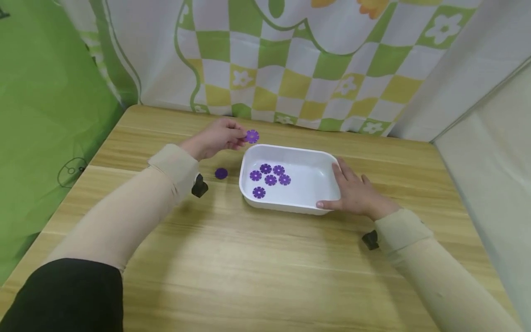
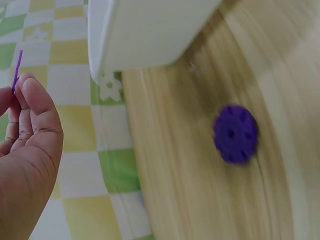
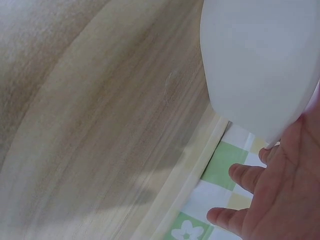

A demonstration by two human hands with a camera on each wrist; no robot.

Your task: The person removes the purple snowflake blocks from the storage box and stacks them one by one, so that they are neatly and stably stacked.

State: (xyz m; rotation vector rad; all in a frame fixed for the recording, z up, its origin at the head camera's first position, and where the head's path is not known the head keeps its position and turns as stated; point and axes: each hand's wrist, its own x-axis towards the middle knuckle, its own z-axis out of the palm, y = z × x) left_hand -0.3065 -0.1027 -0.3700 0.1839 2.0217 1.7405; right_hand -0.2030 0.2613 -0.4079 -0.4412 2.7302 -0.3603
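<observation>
Between thumb and fingertips, my left hand [image 1: 221,137] pinches a purple flower-shaped disc [image 1: 252,136], held up just beyond the far left corner of a white plastic box [image 1: 290,207]. The left wrist view shows that disc [image 2: 18,70] edge-on. Several similar purple notched discs [image 1: 270,180] lie apart from each other in the left half of the box. My right hand [image 1: 354,193] rests on the box's right end with fingers spread, the thumb along the near rim. Left of the box, another dark purple disc [image 1: 221,173] lies on the table.
The box stands on a wood-grain table [image 1: 265,267]. A green, yellow and white checked cloth [image 1: 298,78] hangs along the back edge. Green sheeting [image 1: 45,115] is at the left and a pale wall [image 1: 489,138] at the right.
</observation>
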